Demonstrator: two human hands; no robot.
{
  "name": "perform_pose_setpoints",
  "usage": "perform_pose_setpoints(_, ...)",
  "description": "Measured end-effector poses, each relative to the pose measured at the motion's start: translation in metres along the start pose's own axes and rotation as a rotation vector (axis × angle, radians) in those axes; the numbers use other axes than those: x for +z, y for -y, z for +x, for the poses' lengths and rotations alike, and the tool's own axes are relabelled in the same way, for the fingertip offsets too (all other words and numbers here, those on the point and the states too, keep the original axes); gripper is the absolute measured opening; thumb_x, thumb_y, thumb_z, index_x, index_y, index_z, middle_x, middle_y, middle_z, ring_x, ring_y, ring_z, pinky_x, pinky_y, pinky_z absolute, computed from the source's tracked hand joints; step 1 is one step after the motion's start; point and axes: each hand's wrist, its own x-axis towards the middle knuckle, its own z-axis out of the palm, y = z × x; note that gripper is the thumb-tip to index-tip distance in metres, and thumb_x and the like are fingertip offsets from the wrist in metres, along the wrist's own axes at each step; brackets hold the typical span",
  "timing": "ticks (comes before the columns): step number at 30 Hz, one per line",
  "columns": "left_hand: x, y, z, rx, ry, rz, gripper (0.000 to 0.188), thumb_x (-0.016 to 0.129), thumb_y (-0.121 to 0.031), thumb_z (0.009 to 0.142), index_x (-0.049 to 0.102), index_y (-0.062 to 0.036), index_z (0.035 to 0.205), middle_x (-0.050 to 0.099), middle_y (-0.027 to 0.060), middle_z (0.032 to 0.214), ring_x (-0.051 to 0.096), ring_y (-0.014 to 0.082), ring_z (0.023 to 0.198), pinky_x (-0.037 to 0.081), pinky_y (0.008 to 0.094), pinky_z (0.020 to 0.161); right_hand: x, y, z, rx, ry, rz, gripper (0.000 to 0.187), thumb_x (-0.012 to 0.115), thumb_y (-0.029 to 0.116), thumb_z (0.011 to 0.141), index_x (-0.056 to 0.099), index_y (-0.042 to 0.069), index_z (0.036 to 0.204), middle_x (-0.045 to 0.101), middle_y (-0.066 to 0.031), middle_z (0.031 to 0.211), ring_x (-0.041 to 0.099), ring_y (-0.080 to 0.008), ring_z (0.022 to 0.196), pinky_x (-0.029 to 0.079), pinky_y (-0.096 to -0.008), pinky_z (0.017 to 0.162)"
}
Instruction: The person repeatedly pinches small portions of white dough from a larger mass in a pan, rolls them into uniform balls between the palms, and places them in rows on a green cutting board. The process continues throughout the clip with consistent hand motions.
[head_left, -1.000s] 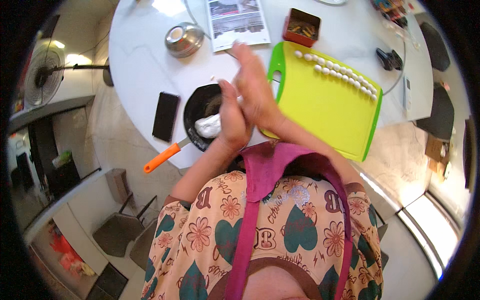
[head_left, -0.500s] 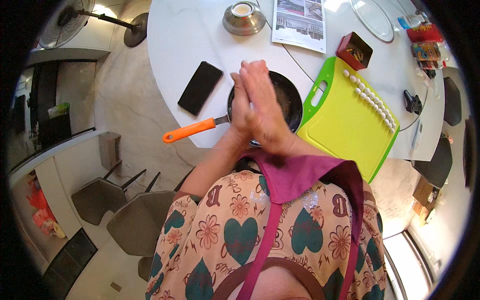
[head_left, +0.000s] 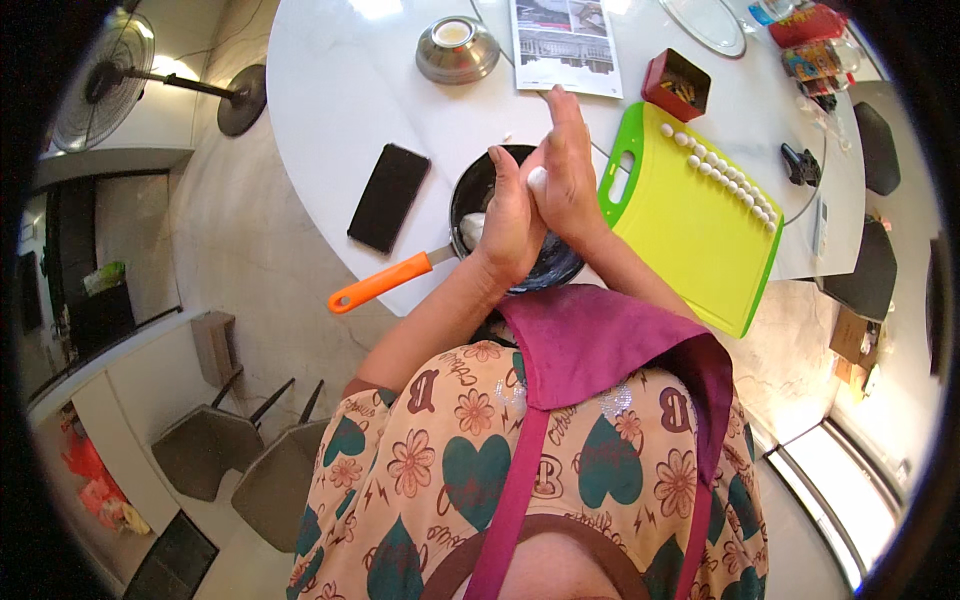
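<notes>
Over a dark frying pan (head_left: 560, 268) with an orange handle, my two hands are raised with the palms close together. A small white dough ball (head_left: 537, 180) shows between them, pressed by both palms. My left hand (head_left: 512, 230) has its thumb and fingers pointing up. My right hand (head_left: 570, 190) faces it, fingers straight and pointing away from me. Inside the pan, next to my left hand, lies a larger lump of white dough (head_left: 472, 229), partly hidden by that hand. To the right, several small white balls (head_left: 735, 180) sit in rows along the far edge of a green cutting board (head_left: 680, 250).
A black phone (head_left: 389, 198) lies left of the pan. Beyond are an upturned metal bowl (head_left: 457, 50), a printed sheet (head_left: 567, 45) and a red box (head_left: 677, 84). Bottles (head_left: 815, 60) and a black game controller (head_left: 800, 164) stand at the right. Chairs surround the white table (head_left: 330, 80).
My hands have parted slightly and turned, so the dough ball between them now shows. The dough lump in the pan has come into sight. The whole view has shifted a little.
</notes>
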Motion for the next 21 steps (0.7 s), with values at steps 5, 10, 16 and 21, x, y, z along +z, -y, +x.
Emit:
perform_pose_setpoints(5, -0.008, 0.003, 0.017, -0.032, 0.051, -0.112, 0.096, 0.022, -0.077, 0.088, 0.024, -0.0017, 0.149, 0.038, 0.0100, 0.148, 0.036, 0.0220, 0.137, 0.026, 0.0356, 0.114, -0.007, 0.050, -0.008, 0.047, 0.049, -0.009, 0.047, 0.051, 0.027, 0.089, 0.049, -0.002, 0.127, 0.039, -0.0245, 0.143, 0.032, -0.0427, 0.137, 0.017, -0.0563, 0.112)
perform_pose_setpoints(10, 0.014, 0.010, 0.003, -0.186, 0.081, 0.006, 0.087, 0.024, -0.071, 0.091, 0.027, -0.0049, 0.148, 0.045, 0.0089, 0.141, 0.042, 0.0210, 0.131, 0.032, 0.0377, 0.110, -0.051, -0.013, 0.001, 0.001, -0.062, -0.402, 0.056, 0.030, 0.040, 0.101, 0.042, 0.001, 0.139, 0.040, -0.0164, 0.146, 0.030, -0.0348, 0.140, 0.014, -0.0541, 0.114)
perform_pose_setpoints(16, 0.013, 0.038, 0.013, -0.329, 0.145, 0.172, 0.051, 0.036, -0.031, 0.102, 0.034, -0.0027, 0.145, 0.055, 0.0051, 0.122, 0.052, 0.0157, 0.106, 0.042, 0.0343, 0.094, -0.121, -0.034, -0.033, 0.368, -0.082, 0.079, 0.032, 0.051, 0.022, 0.098, 0.060, 0.002, 0.121, 0.060, -0.0153, 0.125, 0.057, -0.0290, 0.115, 0.043, -0.0348, 0.098)
perform_pose_setpoints(21, 0.026, 0.049, 0.017, -0.276, 0.112, 0.473, 0.043, 0.054, -0.013, 0.096, 0.046, -0.0012, 0.137, 0.061, 0.0057, 0.110, 0.057, 0.0130, 0.099, 0.046, 0.0281, 0.087, -0.173, -0.008, -0.059, 0.516, 0.119, 0.284, 0.027, 0.063, 0.010, 0.090, 0.064, 0.004, 0.117, 0.065, -0.0080, 0.111, 0.063, -0.0158, 0.090, 0.050, -0.0278, 0.082)
